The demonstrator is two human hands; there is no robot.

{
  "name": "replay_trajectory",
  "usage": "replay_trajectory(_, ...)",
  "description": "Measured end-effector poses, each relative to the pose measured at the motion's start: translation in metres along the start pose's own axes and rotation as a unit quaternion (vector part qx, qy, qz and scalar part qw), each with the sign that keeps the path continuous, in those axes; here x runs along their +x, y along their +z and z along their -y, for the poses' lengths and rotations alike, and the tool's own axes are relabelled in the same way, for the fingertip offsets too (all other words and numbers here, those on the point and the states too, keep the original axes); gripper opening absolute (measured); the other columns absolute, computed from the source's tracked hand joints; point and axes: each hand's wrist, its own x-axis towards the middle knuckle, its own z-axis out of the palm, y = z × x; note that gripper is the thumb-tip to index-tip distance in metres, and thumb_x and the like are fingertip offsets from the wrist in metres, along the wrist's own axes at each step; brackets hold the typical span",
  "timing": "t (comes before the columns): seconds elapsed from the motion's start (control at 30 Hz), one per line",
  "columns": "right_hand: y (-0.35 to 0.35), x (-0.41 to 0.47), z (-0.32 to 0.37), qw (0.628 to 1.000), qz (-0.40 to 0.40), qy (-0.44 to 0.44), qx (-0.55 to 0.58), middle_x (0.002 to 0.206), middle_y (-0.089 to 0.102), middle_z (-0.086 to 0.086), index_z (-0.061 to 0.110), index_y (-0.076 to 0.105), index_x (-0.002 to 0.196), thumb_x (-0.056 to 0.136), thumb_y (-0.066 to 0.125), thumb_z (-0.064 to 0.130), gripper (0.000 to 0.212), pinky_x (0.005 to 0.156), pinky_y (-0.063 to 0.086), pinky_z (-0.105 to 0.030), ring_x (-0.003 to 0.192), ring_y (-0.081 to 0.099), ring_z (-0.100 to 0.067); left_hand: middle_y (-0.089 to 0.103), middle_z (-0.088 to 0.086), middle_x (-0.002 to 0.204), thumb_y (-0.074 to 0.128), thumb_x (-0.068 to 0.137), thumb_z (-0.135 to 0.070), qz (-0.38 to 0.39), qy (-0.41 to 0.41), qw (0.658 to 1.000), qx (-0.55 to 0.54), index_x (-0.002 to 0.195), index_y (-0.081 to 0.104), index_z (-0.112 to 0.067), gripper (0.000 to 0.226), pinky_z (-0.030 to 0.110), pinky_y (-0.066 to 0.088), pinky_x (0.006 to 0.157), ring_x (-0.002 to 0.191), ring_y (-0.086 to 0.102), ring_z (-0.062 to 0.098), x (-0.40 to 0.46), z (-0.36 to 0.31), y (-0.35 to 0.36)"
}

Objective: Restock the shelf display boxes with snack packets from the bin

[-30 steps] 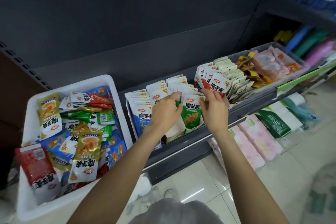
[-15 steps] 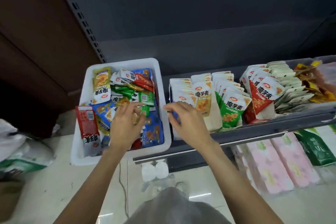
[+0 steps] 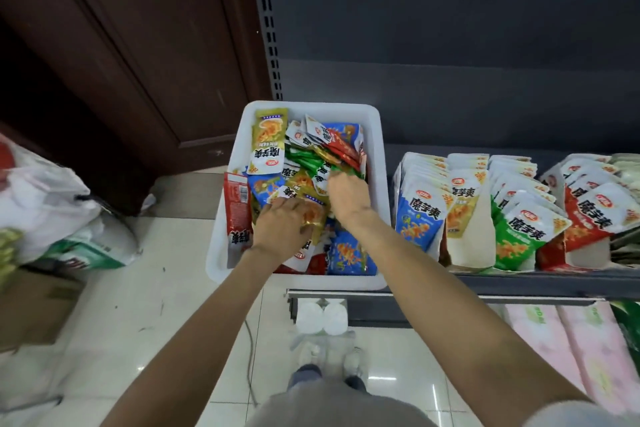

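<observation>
A white bin (image 3: pixel 378 149) on the left end of the shelf holds a jumble of snack packets in green, gold, blue and red. Both my hands are inside it. My left hand (image 3: pixel 278 227) pinches a gold packet (image 3: pixel 314 215) near the middle of the pile. Just to its right, my right hand (image 3: pixel 348 196) curls its fingers into the green packets (image 3: pixel 306 159). To the right of the bin stand the display boxes, holding upright rows of blue packets (image 3: pixel 415 218), gold packets (image 3: pixel 462 204), green packets (image 3: pixel 519 236) and red packets (image 3: pixel 588 218).
The dark shelf edge (image 3: pixel 519 284) runs under the boxes, with pink packs (image 3: pixel 571 340) and two white rolls (image 3: pixel 322 317) below. White plastic bags (image 3: pixel 52 201) and a cardboard box (image 3: pixel 31 308) lie on the tiled floor at left, by a brown door (image 3: pixel 138 62).
My view has swung left from the display boxes to the bin. Both hands left the green box and moved into the bin, the left first, then the right.
</observation>
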Motion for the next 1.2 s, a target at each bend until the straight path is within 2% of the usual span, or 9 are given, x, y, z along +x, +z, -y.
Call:
replay_trajectory(0.2, -0.018, -0.033, 0.006, 0.999, 0.014, -0.026, 0.016, 0.102, 0.068, -0.015, 0.004, 0.064, 0.106, 0.090, 0.043, -0.006, 0.028, 0.078, 0.050, -0.039, 0.097, 0.064, -0.033, 0.063, 0.002, 0.117, 0.041, 0.095, -0.045, -0.030, -0.061, 0.987, -0.146, 0.121, 0.058, -0.022, 0.038, 0.033, 0.043, 0.089, 0.110, 0.057, 0.025, 0.002, 0.000, -0.009)
replay_trajectory(0.3, -0.032, -0.067, -0.001, 0.971, -0.109, 0.050, 0.206, 0.092, 0.071, -0.011, 0.010, 0.066, 0.107, 0.093, 0.049, 0.008, 0.022, 0.073, 0.053, -0.036, 0.083, 0.068, -0.030, 0.062, 0.000, 0.112, 0.040, 0.097, -0.048, -0.045, -0.186, 0.888, -0.418, 0.120, 0.059, -0.018, 0.042, 0.029, 0.041, 0.086, 0.106, 0.058, 0.020, -0.008, -0.009, -0.027)
replay_trajectory(0.37, -0.040, -0.088, -0.011, 0.878, -0.138, 0.121, 0.441, 0.091, 0.072, -0.006, 0.012, 0.068, 0.101, 0.092, 0.055, 0.008, 0.016, 0.070, 0.057, -0.033, 0.080, 0.069, -0.019, 0.066, -0.004, 0.111, 0.045, 0.092, -0.054, -0.028, -0.226, 0.803, -0.550, 0.113, 0.064, -0.019, 0.045, 0.032, 0.045, 0.092, 0.103, 0.062, 0.014, -0.015, -0.016, -0.035)
replay_trajectory(0.47, -0.043, -0.105, -0.027, 0.649, -0.071, 0.182, 0.735, 0.090, 0.071, -0.004, 0.009, 0.065, 0.095, 0.092, 0.055, -0.001, 0.015, 0.065, 0.055, -0.021, 0.078, 0.069, -0.009, 0.071, 0.006, 0.101, 0.054, 0.089, -0.045, 0.025, -0.216, 0.677, -0.704, 0.105, 0.065, -0.016, 0.035, 0.027, 0.055, 0.081, 0.091, 0.069, 0.018, -0.021, -0.031, -0.050)
replay_trajectory(0.57, -0.039, -0.115, -0.037, 0.569, -0.032, 0.188, 0.800, 0.083, 0.072, 0.000, 0.007, 0.065, 0.090, 0.091, 0.053, -0.004, 0.016, 0.064, 0.053, -0.018, 0.075, 0.069, -0.008, 0.070, 0.010, 0.099, 0.059, 0.091, -0.019, 0.000, -0.152, 0.649, -0.746, 0.104, 0.062, -0.010, 0.016, 0.021, 0.054, 0.067, 0.086, 0.070, 0.017, -0.023, -0.046, -0.064)
replay_trajectory(0.77, -0.031, -0.126, -0.055, 0.642, -0.050, 0.181, 0.743, 0.087, 0.069, 0.001, 0.016, 0.062, 0.098, 0.090, 0.057, -0.001, 0.019, 0.072, 0.055, -0.022, 0.086, 0.066, -0.015, 0.071, -0.006, 0.075, 0.061, 0.088, -0.003, -0.042, -0.080, 0.719, -0.689, 0.108, 0.060, -0.015, 0.023, 0.017, 0.053, 0.060, 0.074, 0.068, 0.004, -0.022, -0.067, -0.077)
replay_trajectory(0.83, -0.037, -0.130, -0.065, 0.688, -0.115, 0.156, 0.699, 0.094, 0.067, 0.004, 0.021, 0.058, 0.106, 0.089, 0.060, 0.003, 0.025, 0.077, 0.052, -0.022, 0.094, 0.063, -0.010, 0.068, -0.014, 0.069, 0.063, 0.087, -0.004, -0.035, -0.030, 0.773, -0.633, 0.106, 0.061, -0.023, 0.027, 0.016, 0.053, 0.062, 0.071, 0.066, 0.000, -0.024, -0.070, -0.080)
replay_trajectory(0.93, -0.055, -0.142, -0.087, 0.690, -0.209, 0.122, 0.682, 0.099, 0.064, 0.002, 0.022, 0.049, 0.123, 0.087, 0.064, 0.004, 0.043, 0.079, 0.049, -0.018, 0.090, 0.062, -0.001, 0.066, -0.011, 0.075, 0.068, 0.084, -0.007, -0.006, 0.069, 0.848, -0.526, 0.105, 0.064, -0.026, 0.028, 0.014, 0.050, 0.069, 0.067, 0.062, 0.002, -0.028, -0.085, -0.089)
replay_trajectory(1.2, -0.091, -0.215, -0.178, 0.788, -0.322, 0.134, 0.508, 0.079, 0.071, 0.005, 0.036, 0.055, 0.088, 0.084, 0.068, 0.023, 0.019, 0.057, 0.051, -0.029, 0.068, 0.066, -0.013, 0.071, -0.004, 0.092, 0.070, 0.083, -0.015, -0.032, 0.256, 0.881, -0.396, 0.107, 0.070, -0.015, 0.024, 0.015, 0.052, 0.076, 0.077, 0.065, 0.002, -0.002, -0.187, -0.087)
